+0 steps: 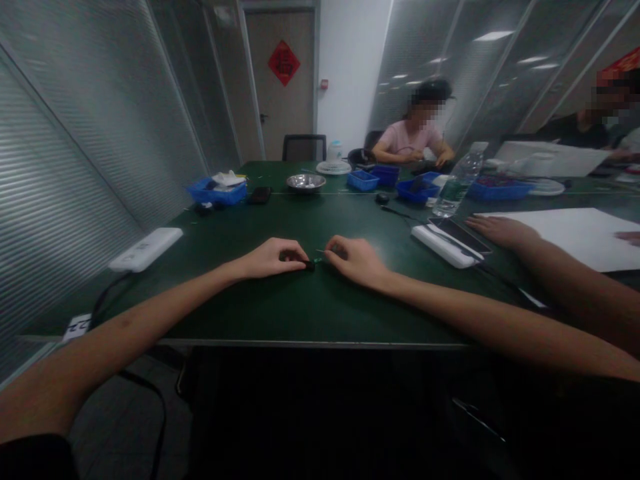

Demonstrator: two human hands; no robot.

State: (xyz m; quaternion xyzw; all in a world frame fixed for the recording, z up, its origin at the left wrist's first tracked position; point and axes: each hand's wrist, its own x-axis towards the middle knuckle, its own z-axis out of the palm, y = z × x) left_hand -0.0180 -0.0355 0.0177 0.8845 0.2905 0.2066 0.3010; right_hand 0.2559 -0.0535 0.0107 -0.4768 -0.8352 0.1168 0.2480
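Near the middle of the green table (280,307), my left hand (277,258) pinches a small dark piece (310,265) between thumb and fingers. Just to its right, my right hand (354,259) is closed on a thin, pale, pin-like item (321,251), its tip pointing left toward the dark piece. A small bright green bit (317,260) shows in the gap between the hands. Whether it belongs to the dark piece is too small to tell.
White power strips (146,249) (443,247) lie left and right. Farther back are a metal bowl (306,183), blue trays (219,192) and a bottle (459,180). A neighbour's hand (505,231) rests at the right by white paper (575,227); another person (415,137) sits across.
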